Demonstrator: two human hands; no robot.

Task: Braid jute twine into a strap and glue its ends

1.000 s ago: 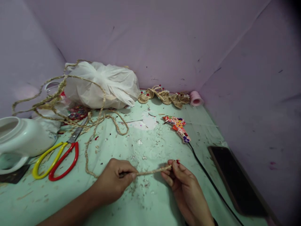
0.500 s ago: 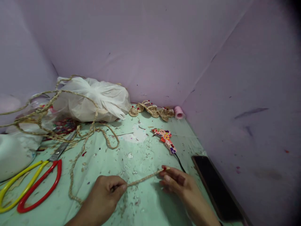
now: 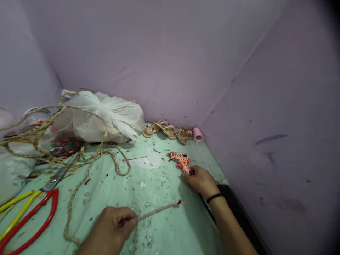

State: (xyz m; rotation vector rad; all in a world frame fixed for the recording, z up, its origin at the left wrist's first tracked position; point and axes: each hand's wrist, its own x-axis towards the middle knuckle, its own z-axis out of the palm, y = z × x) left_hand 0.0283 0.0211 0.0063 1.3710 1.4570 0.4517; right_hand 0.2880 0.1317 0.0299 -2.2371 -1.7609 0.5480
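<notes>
My left hand (image 3: pixel 113 228) is closed in a pinch on a braided jute rope (image 3: pixel 156 210) whose free end, tipped with red, lies on the green table (image 3: pixel 164 177). The rope runs back left in loops to a tangle (image 3: pixel 39 138). My right hand (image 3: pixel 200 180) has reached forward to a glue gun (image 3: pixel 182 161) covered in colourful stickers. Its fingers curl onto the gun's handle end. A black band sits on that wrist.
Scissors with red and yellow handles (image 3: pixel 29 212) lie at the left. A white plastic bag (image 3: pixel 101 117) sits at the back, with small woven jute pieces (image 3: pixel 170 130) and a pink spool (image 3: pixel 197 135) in the corner. A dark phone (image 3: pixel 233 209) lies by the right wall.
My right hand let go of the rope's end and moved forward onto the glue gun. The rope end dropped to the table. My left hand kept its pinch.
</notes>
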